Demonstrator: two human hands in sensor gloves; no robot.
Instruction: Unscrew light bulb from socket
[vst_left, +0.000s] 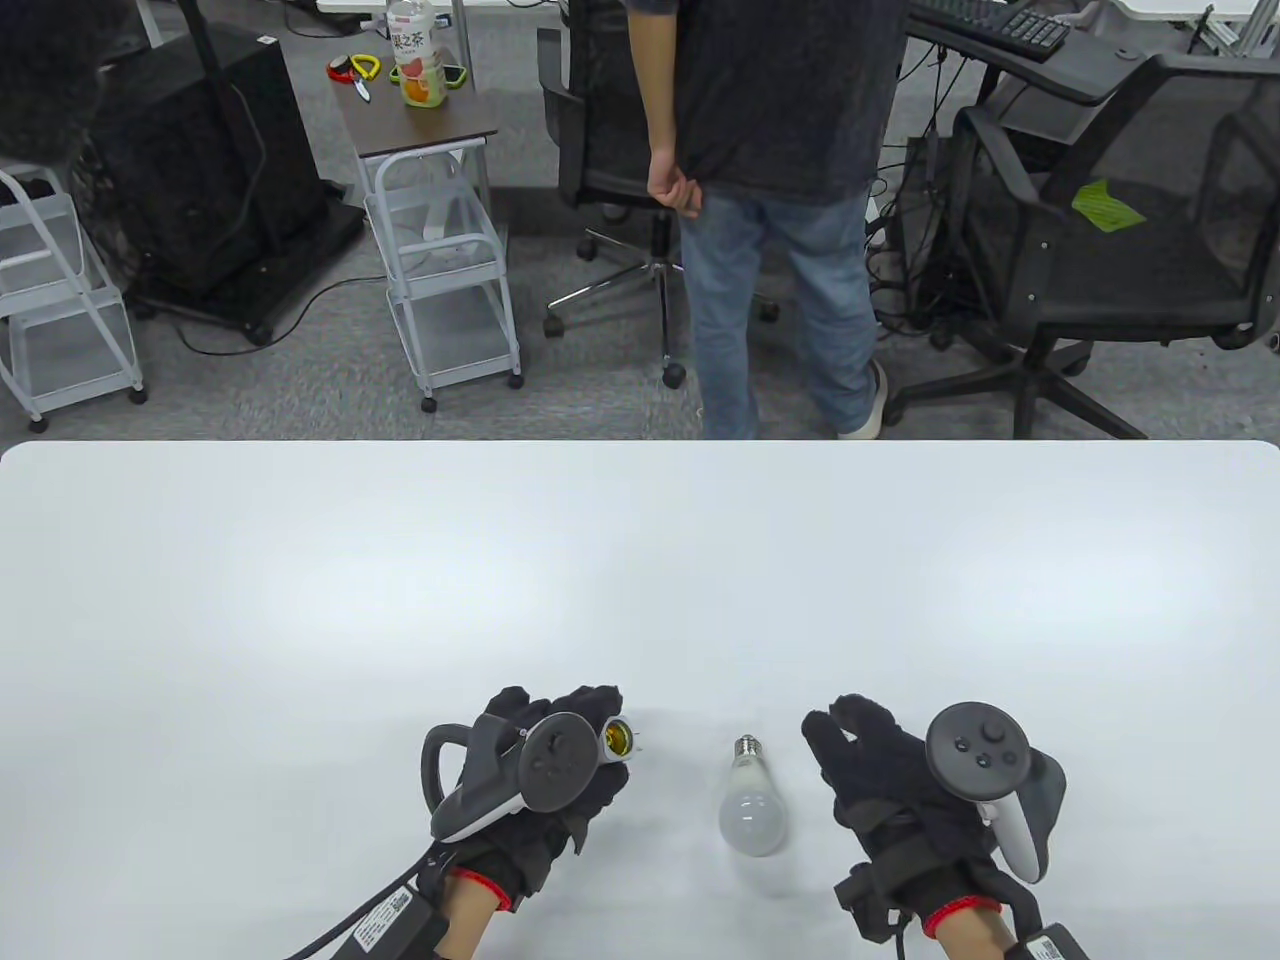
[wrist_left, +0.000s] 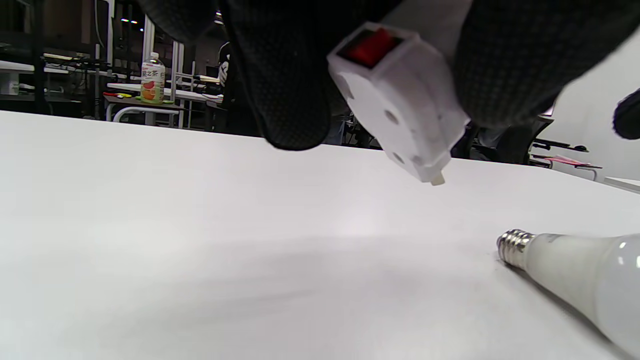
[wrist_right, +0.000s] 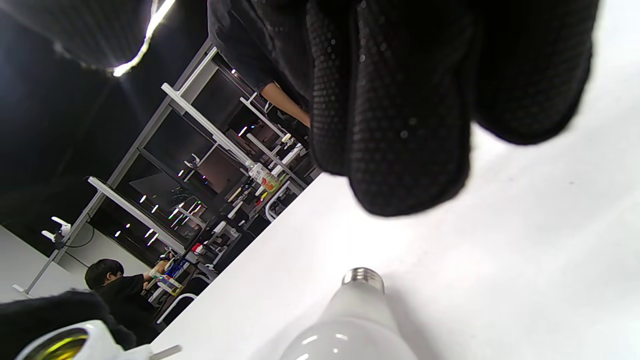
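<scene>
Bulb (vst_left: 752, 808) frosted, pear-shaped, lying loose, left hand (vst_left: 540, 770) gripping white plastic socket (vst_left: 617, 740), right hand (vst_left: 880, 775) spread.

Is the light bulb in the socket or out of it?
Out. The light bulb lies on the table, its screw base bare; the left hand holds the socket, whose opening shows empty.

Light bulb (vst_left: 752, 812): frosted white globe, silver screw base. Socket (wrist_left: 400, 107): white body, red switch, brass-yellow inside. Left hand (vst_left: 545, 775) and right hand (vst_left: 895, 790): black gloves, dotted texture, red cuff trim; dark grey trackers. Table (vst_left: 640, 580): plain white.
</scene>
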